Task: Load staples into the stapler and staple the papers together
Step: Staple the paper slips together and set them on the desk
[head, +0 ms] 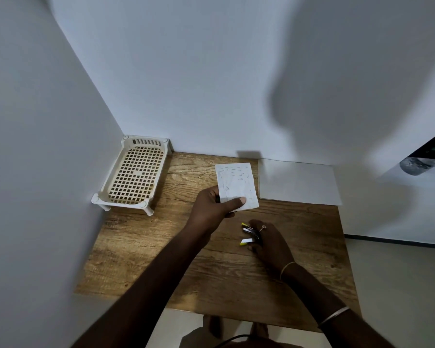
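Left hand (pixel 212 204) pinches slip (pixel 236 184) by its near edge, thumb on top, held above table (pixel 161 247). Right hand (pixel 269 242) is curled round stapler (pixel 249 234), low over table. Its 2 yellow ends stand apart, so it looks hinged open.

Risks:
- Tilt it and a loose staple strip could slide out. Can't tell if any is loaded.
- Slip held at 1 edge may flex and miss the mouth.

Around: sheet (pixel 299 183) lies flat back right, basket (pixel 133 174) back left, bottle (pixel 417 164) at far right. Nothing between slip and stapler.
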